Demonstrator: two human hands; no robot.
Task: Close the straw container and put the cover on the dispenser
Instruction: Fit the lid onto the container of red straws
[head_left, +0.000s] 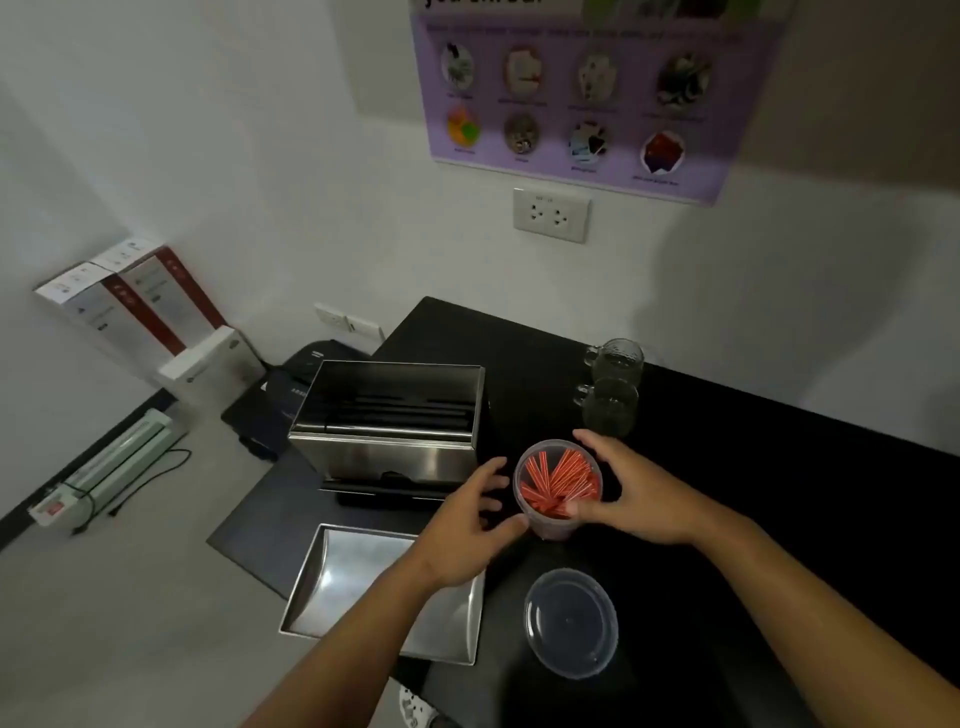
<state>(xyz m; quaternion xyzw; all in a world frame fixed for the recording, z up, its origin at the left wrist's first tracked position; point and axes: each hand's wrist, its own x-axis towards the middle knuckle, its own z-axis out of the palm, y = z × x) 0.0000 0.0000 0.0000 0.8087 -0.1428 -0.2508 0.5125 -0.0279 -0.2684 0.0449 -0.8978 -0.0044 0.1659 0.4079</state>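
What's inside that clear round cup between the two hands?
The straw container is packed with red straws, seen from above through its open top. Its lid lies separately on the counter. The cup's bottom is hidden beneath the straws.

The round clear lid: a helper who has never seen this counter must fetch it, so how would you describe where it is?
Start at the black counter. Nearer its front edge than the straw container between the hands lies the round clear lid, flat and alone, right of the steel cover. It is the only flat transparent disc; the glass mugs stand upright at the back.
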